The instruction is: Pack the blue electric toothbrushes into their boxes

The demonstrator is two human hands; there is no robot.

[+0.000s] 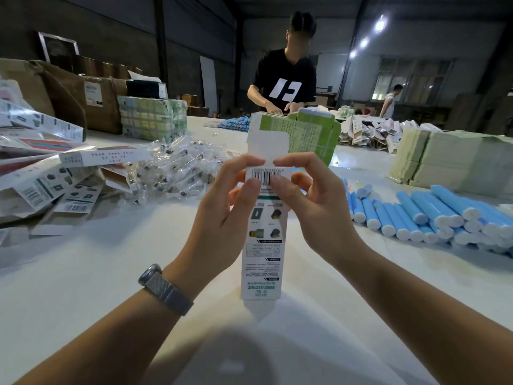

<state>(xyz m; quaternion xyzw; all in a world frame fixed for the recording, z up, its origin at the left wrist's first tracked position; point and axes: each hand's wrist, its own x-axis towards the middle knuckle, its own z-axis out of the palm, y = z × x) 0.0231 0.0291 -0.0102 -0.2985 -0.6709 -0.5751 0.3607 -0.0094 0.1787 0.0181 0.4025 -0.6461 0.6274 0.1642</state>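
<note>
I hold one box [263,240] upright over the table [83,287], my left hand [222,207] and right hand [313,201] each pinching its upper end near the barcode, thumbs on the printed face and fingers behind, the top flap [268,144] standing open above them. To do this step well, I judge that I should square the sleeve with even pressure from both sides, keeping the mouth open. The toothbrushes [433,218] lie stacked at right, well apart from the box.
</note>
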